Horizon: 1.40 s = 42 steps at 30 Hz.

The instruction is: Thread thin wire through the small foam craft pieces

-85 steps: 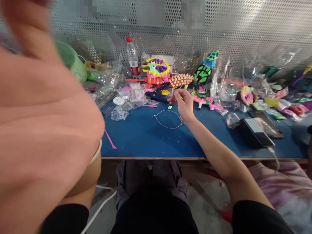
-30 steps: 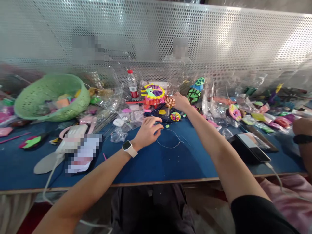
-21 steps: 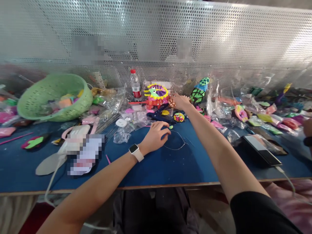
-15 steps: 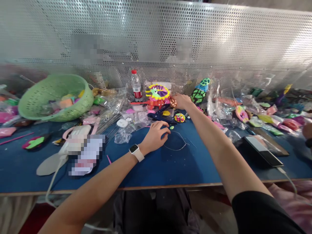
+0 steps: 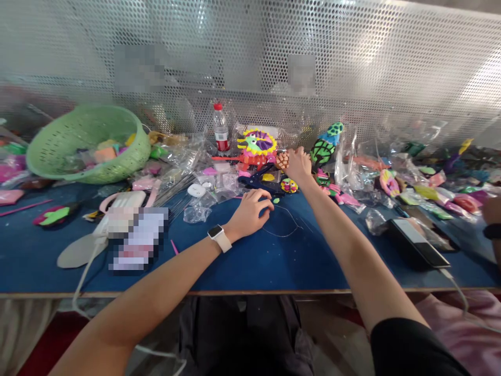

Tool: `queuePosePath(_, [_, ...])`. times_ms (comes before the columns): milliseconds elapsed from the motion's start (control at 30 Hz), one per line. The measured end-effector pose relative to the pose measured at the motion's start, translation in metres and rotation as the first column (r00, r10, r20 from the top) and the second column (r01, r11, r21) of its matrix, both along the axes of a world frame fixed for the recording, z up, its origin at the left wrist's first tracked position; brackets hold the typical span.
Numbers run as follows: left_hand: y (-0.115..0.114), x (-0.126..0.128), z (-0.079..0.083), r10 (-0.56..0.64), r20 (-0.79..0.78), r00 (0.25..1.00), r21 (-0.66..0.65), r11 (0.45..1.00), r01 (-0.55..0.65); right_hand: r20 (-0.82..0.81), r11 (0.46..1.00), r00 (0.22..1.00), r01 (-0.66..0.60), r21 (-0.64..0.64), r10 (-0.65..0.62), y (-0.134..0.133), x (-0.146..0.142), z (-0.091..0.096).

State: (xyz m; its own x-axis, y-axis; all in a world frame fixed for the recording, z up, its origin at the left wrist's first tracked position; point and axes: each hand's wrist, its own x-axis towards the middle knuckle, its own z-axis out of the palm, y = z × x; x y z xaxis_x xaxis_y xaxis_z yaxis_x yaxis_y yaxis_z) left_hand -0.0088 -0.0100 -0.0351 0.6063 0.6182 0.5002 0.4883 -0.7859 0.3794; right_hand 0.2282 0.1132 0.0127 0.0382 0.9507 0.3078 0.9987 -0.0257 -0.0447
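Note:
Resting over the blue table, my left hand (image 5: 252, 213) is open, its fingers loosely curved and the thumb apart. A thin wire loop (image 5: 290, 236) lies just right of it, with a small green piece (image 5: 276, 200) beyond the fingertips. My right hand (image 5: 299, 166) reaches to the back, fingers bent in; what they hold, if anything, is hidden. Close to its left side sits a brown, bumpy clay ball (image 5: 282, 160). Nearby stand a yellow-rimmed clay creature (image 5: 258, 143), a green-and-black clay turtle (image 5: 324, 149), a round clay face (image 5: 289, 185) and dark-handled pliers (image 5: 256, 181).
A green basket (image 5: 88, 175) with clay pieces stands back left, near a red-capped bottle (image 5: 221, 130). A phone (image 5: 141, 240) and white cable lie left; a black device (image 5: 418, 243) lies right. Plastic bags crowd the back, before a perforated metal panel (image 5: 235, 47). Another person's arm shows far right.
My right hand has shifted slightly right, away from the brown clay ball, uncovering more of it. My left hand stays nearly in place. The view has tilted a little.

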Motion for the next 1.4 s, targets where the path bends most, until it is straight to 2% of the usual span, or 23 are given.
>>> queuePosePath(100, [-0.001,0.0,0.0,0.011,-0.006,1.0,-0.022,1.0,-0.011,-0.094,0.989,0.985,0.145,0.013,-0.143,-0.008,-0.014,-0.007])
queuePosePath(200, [-0.002,0.0,0.001,0.015,-0.01,1.0,-0.03,0.999,-0.016,-0.119,0.984,0.977,0.178,0.007,-0.176,-0.009,-0.021,-0.01])
queuePosePath(567, [-0.003,0.0,0.004,0.019,-0.011,1.0,-0.036,0.999,-0.02,-0.008,0.989,0.989,0.146,-0.007,-0.146,-0.003,-0.018,-0.016])
queuePosePath(800, [-0.002,-0.001,0.003,0.005,-0.003,1.0,-0.024,1.0,-0.005,-0.094,0.995,0.991,0.091,-0.041,-0.094,-0.006,-0.01,-0.016])
queuePosePath(933, [0.006,-0.003,0.0,0.026,0.016,1.0,-0.029,0.999,-0.025,-0.132,0.999,0.991,0.02,-0.048,-0.026,-0.012,-0.005,-0.003])
queuePosePath(1100, [0.018,-0.009,-0.004,0.073,0.081,0.994,-0.037,0.997,-0.07,-0.215,0.988,0.965,-0.135,0.074,0.148,-0.024,0.0,0.035])
queuePosePath(1167, [0.022,-0.01,-0.006,0.093,0.152,0.984,-0.063,0.994,-0.084,-0.334,0.957,0.899,-0.242,0.159,0.283,-0.035,-0.003,0.047])
queuePosePath(1233, [0.023,-0.009,-0.008,0.105,0.219,0.97,-0.093,0.992,-0.086,-0.506,0.907,0.754,-0.339,0.248,0.42,-0.051,-0.009,0.049])
queuePosePath(1300, [0.023,-0.008,-0.009,0.094,0.27,0.958,-0.118,0.991,-0.064,-0.69,0.862,0.531,-0.406,0.303,0.492,-0.07,-0.018,0.04])
queuePosePath(1400, [0.02,-0.004,-0.008,0.003,0.256,0.967,-0.11,0.994,0.026,-0.893,0.84,0.158,-0.441,0.318,0.421,-0.1,-0.031,0.016])
